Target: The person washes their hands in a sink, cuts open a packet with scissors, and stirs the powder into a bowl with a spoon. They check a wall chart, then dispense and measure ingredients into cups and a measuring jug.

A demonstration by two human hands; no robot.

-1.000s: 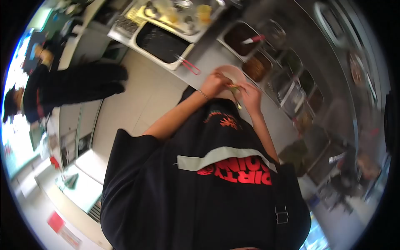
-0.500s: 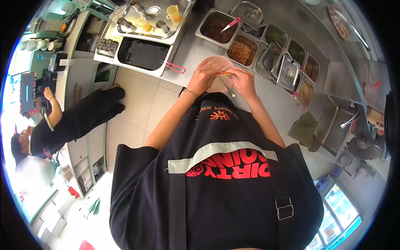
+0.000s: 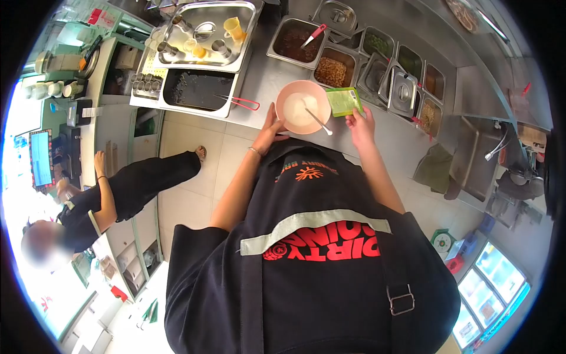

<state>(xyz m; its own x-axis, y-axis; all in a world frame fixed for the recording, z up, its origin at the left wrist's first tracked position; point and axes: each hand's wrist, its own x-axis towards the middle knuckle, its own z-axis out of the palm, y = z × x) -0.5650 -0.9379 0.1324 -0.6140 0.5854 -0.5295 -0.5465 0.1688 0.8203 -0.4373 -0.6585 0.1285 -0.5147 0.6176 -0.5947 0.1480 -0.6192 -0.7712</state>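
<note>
A pink bowl (image 3: 280,105) stands on the steel counter in front of me with a pale, whitish content inside. A metal spoon (image 3: 319,121) leans in it, its handle over the near rim. My left hand (image 3: 270,133) holds the bowl's left side, fingers along the outer wall. To the right of the bowl, my right hand (image 3: 361,125) pinches the near corner of a green packet (image 3: 343,101). The packet lies flat-side up beside the bowl's rim. Whether anything is left inside the packet cannot be seen.
Behind the bowl are steel pans with dark sauce (image 3: 298,42), peanut-like pieces (image 3: 332,69) and lids (image 3: 403,91). Left is a pan of dark liquid (image 3: 197,91) with a red-handled tool (image 3: 239,102). Another person (image 3: 127,186) stands at the left counter. A sink (image 3: 475,168) lies right.
My hands were together above the bowl and have separated. The left has come down to the bowl's left side; the right has moved rightward with the green packet. The other person's arm has shifted.
</note>
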